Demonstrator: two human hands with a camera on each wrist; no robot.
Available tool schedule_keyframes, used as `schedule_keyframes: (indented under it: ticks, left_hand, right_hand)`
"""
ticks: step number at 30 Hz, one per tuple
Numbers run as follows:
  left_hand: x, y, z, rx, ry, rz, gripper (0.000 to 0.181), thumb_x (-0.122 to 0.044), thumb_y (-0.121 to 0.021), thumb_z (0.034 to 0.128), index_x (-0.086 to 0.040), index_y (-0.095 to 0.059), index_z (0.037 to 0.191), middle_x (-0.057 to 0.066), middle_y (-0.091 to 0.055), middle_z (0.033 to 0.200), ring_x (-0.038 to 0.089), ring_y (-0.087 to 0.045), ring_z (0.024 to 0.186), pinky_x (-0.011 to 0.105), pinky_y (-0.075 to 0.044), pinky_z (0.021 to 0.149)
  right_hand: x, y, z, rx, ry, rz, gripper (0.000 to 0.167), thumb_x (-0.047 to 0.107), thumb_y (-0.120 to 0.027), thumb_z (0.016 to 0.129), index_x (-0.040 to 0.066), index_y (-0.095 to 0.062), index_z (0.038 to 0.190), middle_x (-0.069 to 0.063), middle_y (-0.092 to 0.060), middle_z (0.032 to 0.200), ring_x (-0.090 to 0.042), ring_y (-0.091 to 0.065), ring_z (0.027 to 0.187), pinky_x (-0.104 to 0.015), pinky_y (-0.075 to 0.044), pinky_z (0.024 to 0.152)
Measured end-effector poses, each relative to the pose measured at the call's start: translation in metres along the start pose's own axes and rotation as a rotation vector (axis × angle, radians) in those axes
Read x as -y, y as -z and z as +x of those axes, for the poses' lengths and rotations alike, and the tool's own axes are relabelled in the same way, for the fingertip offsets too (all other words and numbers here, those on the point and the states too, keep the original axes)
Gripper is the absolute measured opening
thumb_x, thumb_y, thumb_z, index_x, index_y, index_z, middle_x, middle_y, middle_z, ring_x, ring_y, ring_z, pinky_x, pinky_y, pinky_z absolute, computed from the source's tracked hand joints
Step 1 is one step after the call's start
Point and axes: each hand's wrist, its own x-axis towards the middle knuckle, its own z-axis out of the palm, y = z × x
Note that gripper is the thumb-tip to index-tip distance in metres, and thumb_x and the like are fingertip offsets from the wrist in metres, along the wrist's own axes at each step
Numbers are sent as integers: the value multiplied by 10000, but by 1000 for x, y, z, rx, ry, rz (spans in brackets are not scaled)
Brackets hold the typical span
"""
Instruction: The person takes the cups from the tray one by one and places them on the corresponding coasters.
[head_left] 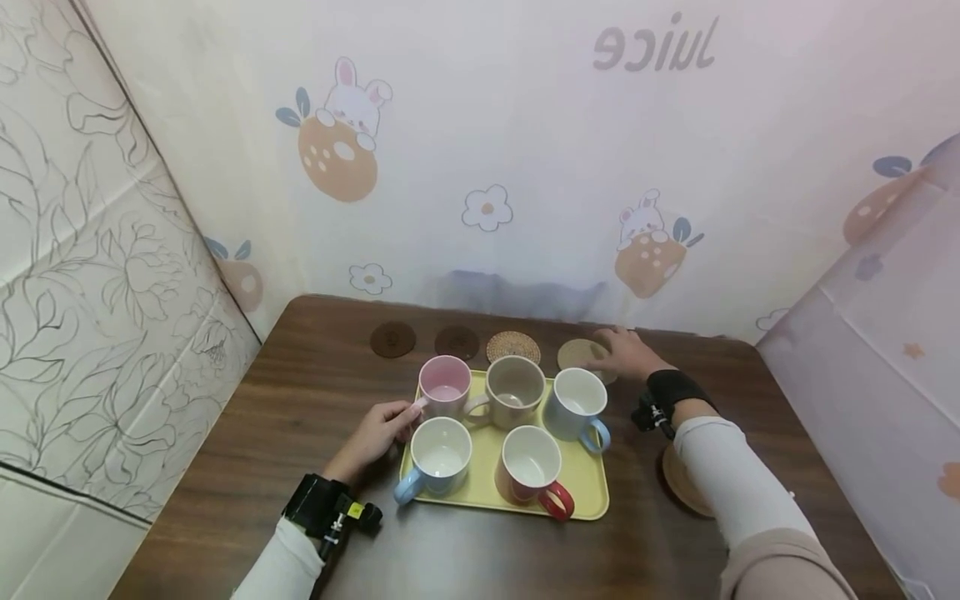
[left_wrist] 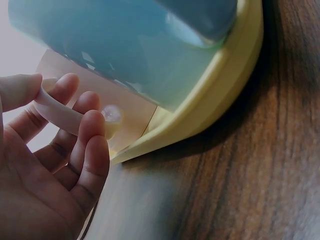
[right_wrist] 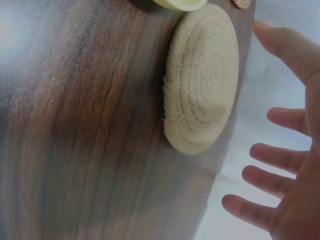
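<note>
On a yellow tray (head_left: pixel 483 458) stand several mugs. At its back left is a pink mug (head_left: pixel 445 385), and my left hand (head_left: pixel 381 432) holds it by the handle (left_wrist: pixel 59 112), thumb on top and fingers curled through and under. Close in front of that hand stands a light blue mug (head_left: pixel 441 457). My right hand (head_left: pixel 632 354) is at the back right, its fingers spread and apart in the right wrist view, over or beside a beige woven coaster (right_wrist: pixel 202 80). Nothing shows in its grasp. Whether its fingertips touch the coaster is unclear.
A beige mug (head_left: pixel 514 392), a second blue-handled mug (head_left: pixel 576 404) and a red-handled mug (head_left: pixel 531 462) share the tray. Two dark coasters (head_left: pixel 393 339) and a patterned coaster (head_left: pixel 513 346) line the table's back. Another round brown coaster (head_left: pixel 681 479) lies partly under my right forearm.
</note>
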Motion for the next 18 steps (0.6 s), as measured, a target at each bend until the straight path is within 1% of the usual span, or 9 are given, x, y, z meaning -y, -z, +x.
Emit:
schedule_keyframes:
  ticks: [3,6,8,13,18]
  left_hand:
    - [-1,0,0,0,8,-15,318,-159,-515,1016,120,-643,933,88,-581,710,109,-508,615,248,-454,570]
    - [-5,1,0,7,7,-19,313,-152,-515,1014,123,-643,932,166,-584,730,127,-503,617,252,-446,568]
    - [-7,2,0,11,10,-21,308,-142,-513,1013,126,-639,928,196,-576,732,136,-499,616,254,-438,565]
    - [-10,3,-1,13,31,-10,307,-153,-512,1014,114,-638,929,168,-576,725,141,-503,622,253,-433,571]
    - [-7,1,-2,11,42,0,313,-168,-518,1014,107,-644,936,162,-591,742,129,-506,624,243,-439,581]
  right_hand:
    - [2,6,-6,-12,6,16,862,555,-690,840,-49,-445,1404,-333,-426,1400,-545,-348,1302,-673,-344,1019]
    - [4,11,-13,-26,3,31,847,524,-689,856,-51,-426,1419,-338,-400,1413,-543,-332,1315,-671,-347,1021]
    - [7,14,-18,-28,1,35,840,510,-683,867,-50,-409,1430,-346,-370,1430,-550,-307,1330,-677,-337,1028]
    - [16,18,-31,-51,-12,30,831,511,-668,878,-42,-400,1436,-353,-342,1450,-554,-289,1342,-679,-320,1045]
    - [18,19,-47,-98,-27,23,792,467,-671,888,-42,-404,1433,-349,-356,1446,-548,-299,1341,-675,-324,1044]
